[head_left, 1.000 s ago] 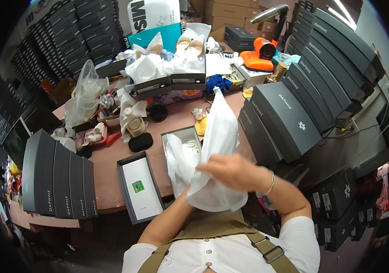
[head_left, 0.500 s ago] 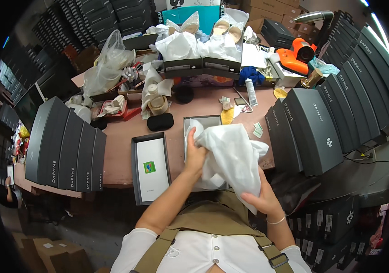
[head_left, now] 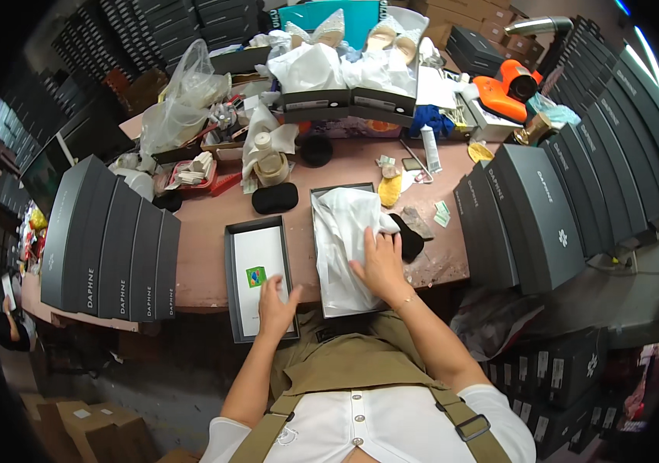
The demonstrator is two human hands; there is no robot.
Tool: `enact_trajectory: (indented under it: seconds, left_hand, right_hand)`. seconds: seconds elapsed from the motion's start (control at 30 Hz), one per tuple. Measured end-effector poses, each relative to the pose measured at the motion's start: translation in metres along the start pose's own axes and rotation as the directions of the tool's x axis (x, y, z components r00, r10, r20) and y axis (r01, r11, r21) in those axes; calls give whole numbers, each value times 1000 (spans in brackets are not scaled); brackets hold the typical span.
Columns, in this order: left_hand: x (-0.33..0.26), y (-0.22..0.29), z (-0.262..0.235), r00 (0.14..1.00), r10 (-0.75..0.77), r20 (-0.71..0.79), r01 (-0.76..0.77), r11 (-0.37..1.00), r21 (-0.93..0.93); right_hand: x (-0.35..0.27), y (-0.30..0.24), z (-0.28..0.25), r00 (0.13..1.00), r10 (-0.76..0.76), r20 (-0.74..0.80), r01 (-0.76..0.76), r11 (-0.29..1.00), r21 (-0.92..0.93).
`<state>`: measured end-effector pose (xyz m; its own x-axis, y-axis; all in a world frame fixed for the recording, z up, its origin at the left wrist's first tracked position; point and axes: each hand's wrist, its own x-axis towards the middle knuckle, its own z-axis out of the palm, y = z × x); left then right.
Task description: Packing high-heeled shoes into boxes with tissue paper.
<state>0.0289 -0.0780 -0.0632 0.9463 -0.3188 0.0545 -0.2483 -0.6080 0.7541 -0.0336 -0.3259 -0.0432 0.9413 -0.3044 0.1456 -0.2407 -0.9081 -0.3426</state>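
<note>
The open shoe box (head_left: 345, 255) sits at the near edge of the bench (head_left: 206, 231), roughly at its middle, with its near end overhanging toward the person. White tissue paper (head_left: 345, 231) fills the box and covers whatever is inside. The right hand (head_left: 379, 266) lies flat on the tissue paper at the box's right side, fingers spread and pressing down — an open palm, not a closed grasp.

Just left of the box lies the box lid (head_left: 258, 278), inner side up, white inside with a small coloured sticker near its centre. The left hand (head_left: 275, 305) rests on the lid's near right corner; fingers are bent onto the rim, but whether they pinch it cannot be told.

Touching the box's right wall is a black pad (head_left: 409, 238). A second black oval pad (head_left: 274, 198) lies beyond the lid, toward the bench's middle.

At the left end of the bench stands a row of dark grey shoe boxes (head_left: 109, 239) on edge. A matching row (head_left: 534, 212) lines the right end. Along the far edge — two open boxes holding light-coloured heeled shoes (head_left: 360, 35) in white paper, a clear plastic bag (head_left: 183, 100), a roll of tape (head_left: 271, 166) and an orange tool (head_left: 510, 89).
</note>
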Motion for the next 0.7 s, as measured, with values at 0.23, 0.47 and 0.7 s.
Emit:
enact_trajectory:
  seconds: [0.23,0.47,0.7]
  left_hand:
    - [-19,-22,8,981,50,188,-81,983,164]
    - [-5,33,-57,990,51,134,-13,964,-267]
    - [-22,20,-39,978,108,176,-54,957,-286]
  right_hand:
    - [39,-6,-24,976,-112,185,149,968,-203]
    - [55,3,23,991,-135,5,127,922,-365]
    - [62,-5,-20,986,-168,15,168,971,-169]
